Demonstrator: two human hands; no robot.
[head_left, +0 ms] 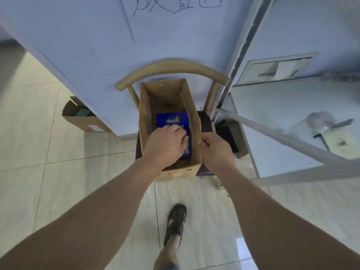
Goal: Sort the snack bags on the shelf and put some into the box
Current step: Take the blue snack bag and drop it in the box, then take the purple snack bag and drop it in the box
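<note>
Cardboard box [145, 106] on chair: blue snack bag [171, 119] lies flat inside, long axis along box length; left hand [165, 145] inside, curled fingers on bag, nearer; right hand [216, 148] pinches box's right wall.

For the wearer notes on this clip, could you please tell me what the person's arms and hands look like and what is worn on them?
Both forearms are bare, with no sleeve in view up to the edge of the picture. The left hand and the right hand wear no gloves, and no watch, ring or wristband shows. No cables or markings appear on either arm. Lower down, one foot wears a dark strapped sandal.
</note>
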